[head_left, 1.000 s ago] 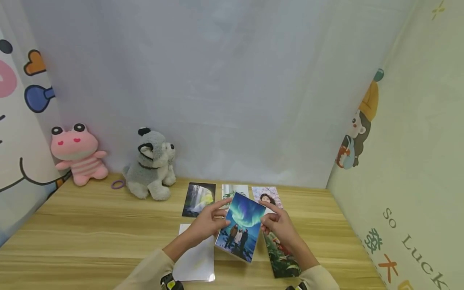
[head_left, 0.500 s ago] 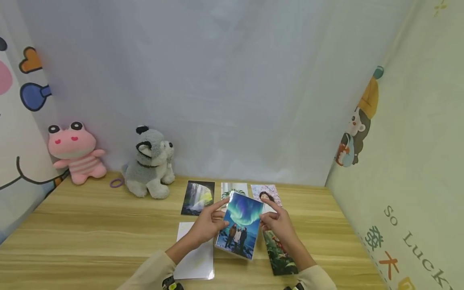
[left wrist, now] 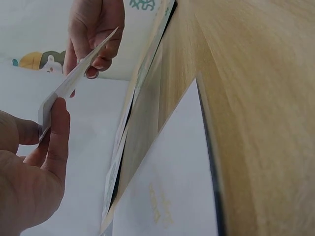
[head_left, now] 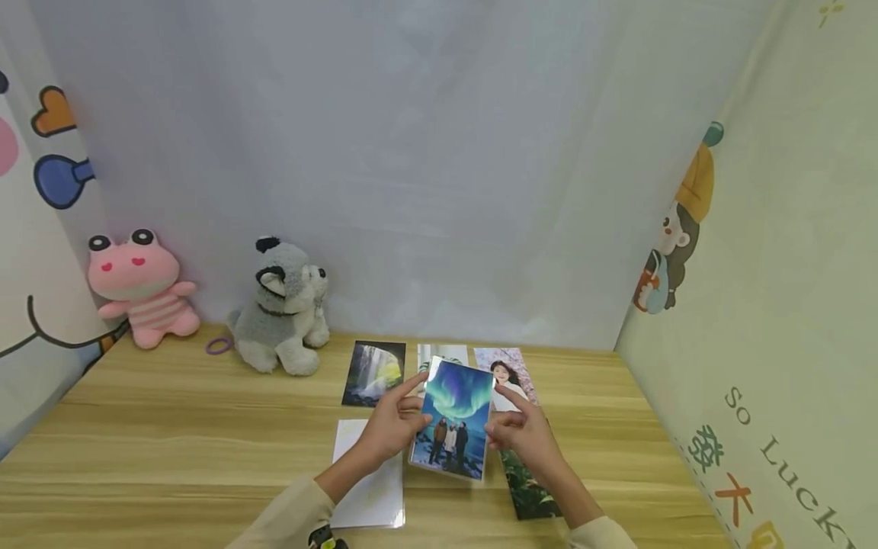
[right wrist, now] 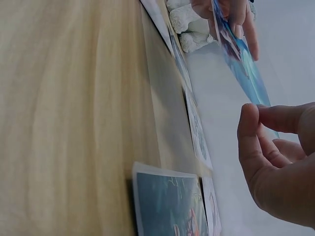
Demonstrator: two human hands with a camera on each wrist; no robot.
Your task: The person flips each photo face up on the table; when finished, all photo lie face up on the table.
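Both hands hold a photo print of people under a green and violet aurora, raised above the table and facing the head camera. My left hand pinches its left edge between thumb and fingers. On the opposite edge, the right hand pinches it, one finger pointing to the upper corner. The left wrist view shows the print nearly edge-on. Below it, a white card lies by the left forearm, and a photo of green plants lies partly under the right hand.
Behind the held print lie a waterfall photo, a leafy plant photo, mostly hidden, and a portrait photo with pink blossom. A plush dog, a purple ring and a pink plush frog are at the back left.
The aurora print has turned more upright and shifted slightly up; its tilt is smaller. Both hands keep hold of it. More of the portrait photo shows behind.
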